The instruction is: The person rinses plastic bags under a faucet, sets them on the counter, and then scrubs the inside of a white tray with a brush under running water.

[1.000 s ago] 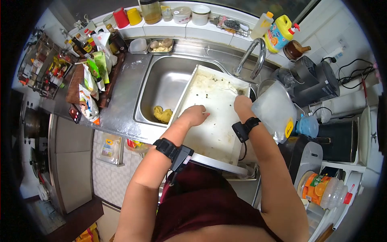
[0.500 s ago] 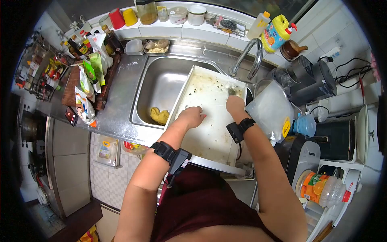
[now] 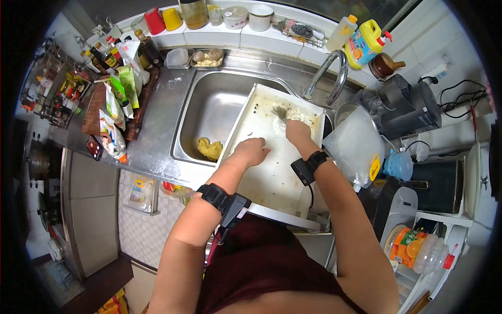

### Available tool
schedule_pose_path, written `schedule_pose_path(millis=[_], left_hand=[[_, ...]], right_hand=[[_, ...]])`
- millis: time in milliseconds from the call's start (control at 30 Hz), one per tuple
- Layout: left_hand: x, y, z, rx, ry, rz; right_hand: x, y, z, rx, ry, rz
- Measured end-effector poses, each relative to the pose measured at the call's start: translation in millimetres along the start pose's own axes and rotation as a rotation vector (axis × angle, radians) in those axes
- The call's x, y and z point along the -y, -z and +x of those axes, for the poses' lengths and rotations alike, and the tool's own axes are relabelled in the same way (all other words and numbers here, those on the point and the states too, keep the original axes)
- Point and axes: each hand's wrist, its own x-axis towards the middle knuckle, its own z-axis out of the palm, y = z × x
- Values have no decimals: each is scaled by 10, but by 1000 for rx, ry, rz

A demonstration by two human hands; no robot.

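A white drawer-like tray [image 3: 274,183] with dark specks and stains lies tilted over the right part of the steel sink [image 3: 209,99]. My right hand [image 3: 298,132] is closed on a small brush [image 3: 281,112] whose grey-brown bristles touch the tray's floor near its far end. The brush's handle is hidden in the hand. Over the tray's left side is my left hand [image 3: 252,152], its fingers bent and partly apart, with nothing visible in them. A yellow cloth [image 3: 209,149] lies crumpled in the sink's near left corner.
The faucet [image 3: 340,78] arches behind the tray. Right of it are a clear plastic bag [image 3: 355,141] and a dark appliance [image 3: 418,107]. Seasoning packets [image 3: 112,110] and bottles stand on the left counter. Cups, containers and a yellow detergent bottle [image 3: 363,44] line the sill.
My right hand has moved left across the tray's far end, and the brush with it. The brush's bristles now show more clearly. My left hand has hardly moved.
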Motion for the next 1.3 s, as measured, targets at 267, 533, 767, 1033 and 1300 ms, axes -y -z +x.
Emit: schedule_pose_path(millis=[267, 533, 767, 1033, 1300], left_hand=[[38, 20, 8, -19, 48, 16], [64, 10, 21, -18, 37, 39], [34, 28, 10, 36, 73, 33], [33, 52, 19, 44, 85, 51], [68, 3, 29, 42, 83, 63]], right_hand=[[278, -40, 396, -31, 121, 11], [393, 69, 483, -7, 210, -4], [147, 131, 592, -121, 178, -48], [62, 119, 583, -63, 329, 29], [154, 89, 680, 13, 266, 2]])
